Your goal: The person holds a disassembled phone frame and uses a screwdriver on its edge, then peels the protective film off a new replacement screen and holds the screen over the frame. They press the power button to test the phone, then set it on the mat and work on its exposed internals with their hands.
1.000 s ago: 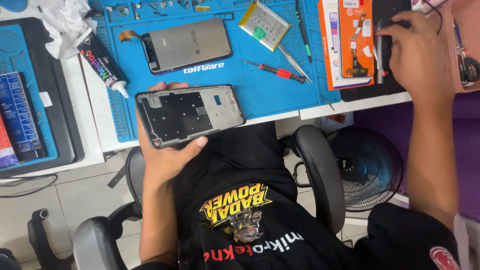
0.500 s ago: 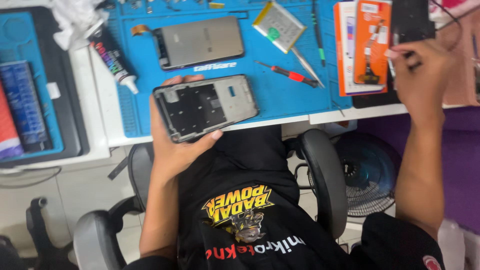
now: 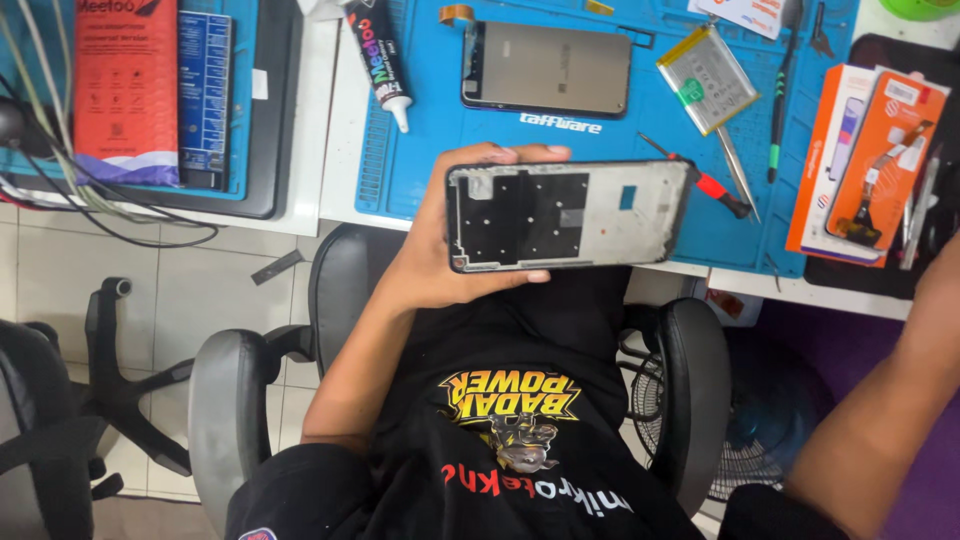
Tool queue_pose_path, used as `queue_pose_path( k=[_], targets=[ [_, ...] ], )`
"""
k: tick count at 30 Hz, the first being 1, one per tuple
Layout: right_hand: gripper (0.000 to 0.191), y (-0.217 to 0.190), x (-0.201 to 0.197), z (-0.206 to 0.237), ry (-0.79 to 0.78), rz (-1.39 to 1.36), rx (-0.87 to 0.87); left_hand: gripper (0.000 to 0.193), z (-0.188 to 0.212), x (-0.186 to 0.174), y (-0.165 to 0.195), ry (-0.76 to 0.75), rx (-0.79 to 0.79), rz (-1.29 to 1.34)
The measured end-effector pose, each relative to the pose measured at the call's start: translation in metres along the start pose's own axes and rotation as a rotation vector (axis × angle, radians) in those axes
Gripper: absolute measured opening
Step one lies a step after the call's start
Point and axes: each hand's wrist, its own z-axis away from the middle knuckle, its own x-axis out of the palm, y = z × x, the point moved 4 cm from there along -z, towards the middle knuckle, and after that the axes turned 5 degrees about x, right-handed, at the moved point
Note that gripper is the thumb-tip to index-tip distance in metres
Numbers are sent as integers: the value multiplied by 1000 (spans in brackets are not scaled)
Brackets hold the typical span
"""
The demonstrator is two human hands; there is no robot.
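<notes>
The blue work mat [image 3: 420, 150] is covering most of the desk, its near edge running just beyond the person's lap. A detached phone screen [image 3: 548, 68] is lying face down near the mat's far side, with bare blue between it and the phone frame [image 3: 570, 214]. The left hand [image 3: 445, 255] is gripping that frame from behind, holding it level over the mat's near edge. A red-handled screwdriver [image 3: 705, 180] is lying just beside the frame's right end. The right hand is out of view; only its forearm is showing.
</notes>
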Motion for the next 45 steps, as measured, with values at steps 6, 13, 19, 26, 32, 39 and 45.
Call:
queue_pose_path(
  k=[6,13,19,26,32,39,45],
  targets=[
    [46,-107,10,77,-156,-35,-600,85,-4,0,2,-57,71,-2],
    [102,-223,55,102,-490,-91,-874,86,-4,-7,5,-41,80,7],
    [97,-244,75,104,-452,-53,-943,86,0,-13,5,-3,59,16],
    [98,-211,97,103,-414,-181,-831,88,-1,-38,10,6,-116,-279],
    [101,-176,131,110,-444,-150,-682,95,-1,-51,13,-69,-189,-859],
    [102,-161,147,106,-466,-62,-642,91,-11,-47,2,-166,-187,-1108],
    [103,-166,144,102,-492,-48,-642,93,-13,-40,1,-176,-244,-1222]
  ],
)
